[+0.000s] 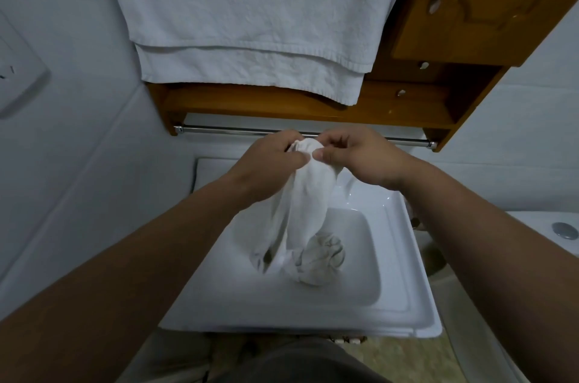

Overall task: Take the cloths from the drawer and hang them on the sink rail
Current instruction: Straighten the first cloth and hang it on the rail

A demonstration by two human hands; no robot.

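Both hands pinch the top edge of one white cloth (300, 194): the left hand (272, 160) and right hand (360, 157) meet thumb to thumb just in front of the rail (238, 131). The cloth hangs bunched into the sink (404, 257), its lower end balled in the basin (a large towel (250, 22) already hangs above). The step looks like opening it out; next, spread the edge and drape it over the rail.
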